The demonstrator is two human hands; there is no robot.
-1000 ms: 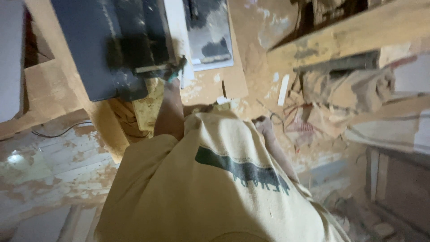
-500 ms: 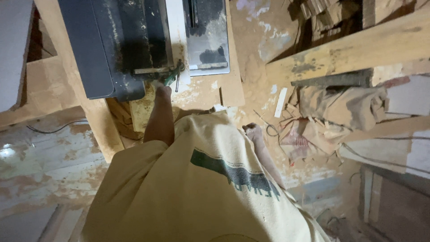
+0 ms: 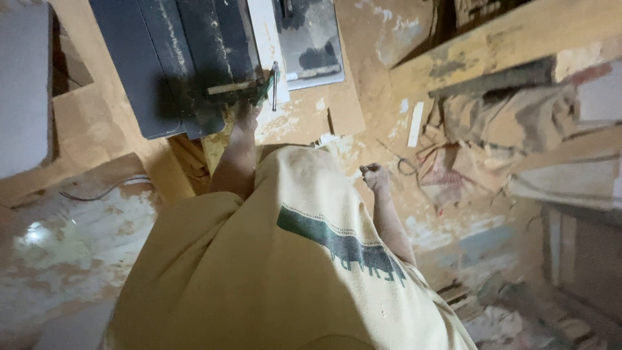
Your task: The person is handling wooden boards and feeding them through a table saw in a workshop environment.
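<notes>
Both hands: L [image 3: 245,118] at dark panel [image 3: 170,65] edge, R [image 3: 374,176] free.

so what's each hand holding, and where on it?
Left hand reaches a green-handled tool at the dark panel; grip unclear. Right hand is fisted, contents unseen.

Dim, warm indoor light; deep shadow over the dark panel [image 3: 175,65] at top, pale glare on the floor [image 3: 39,233] at left, soft blur throughout.
</notes>
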